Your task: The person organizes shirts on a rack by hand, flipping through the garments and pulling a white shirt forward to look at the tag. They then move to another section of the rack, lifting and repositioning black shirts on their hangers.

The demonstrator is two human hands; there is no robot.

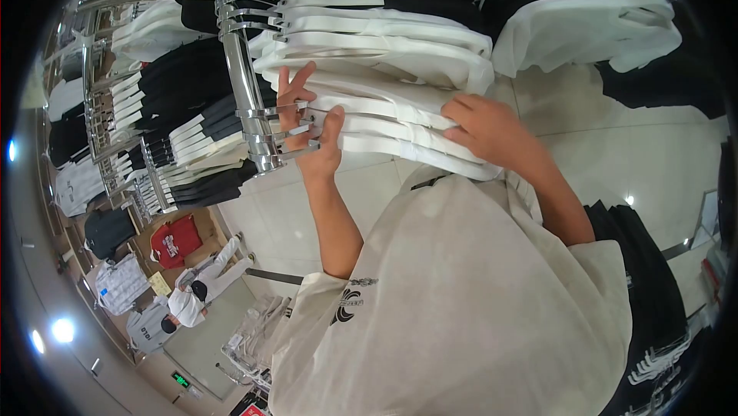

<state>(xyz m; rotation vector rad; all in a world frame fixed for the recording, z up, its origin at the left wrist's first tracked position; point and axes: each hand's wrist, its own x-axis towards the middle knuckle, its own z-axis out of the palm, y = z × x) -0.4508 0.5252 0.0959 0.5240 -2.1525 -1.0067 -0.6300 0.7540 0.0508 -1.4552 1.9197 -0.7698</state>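
Note:
A row of white garments on white hangers (400,111) hangs from a chrome rail (244,81) in front of me. My left hand (309,120) is at the metal hooks of the nearest hangers, thumb on one side and fingers on the other, with one finger raised. Around the far shoulder edge of a white shirt (430,138), my right hand (486,130) has its fingers bent and pressed together on the cloth. The hand itself covers part of what it pinches. More white garments (384,39) hang just beyond, bunched close on the same rail.
Black garments (184,78) and other tops hang on racks to the left. A further white stack (588,28) hangs at upper right. Black clothes (642,270) on hangers are at my right side. Two figures in white (187,304) and a red top (175,241) appear at lower left.

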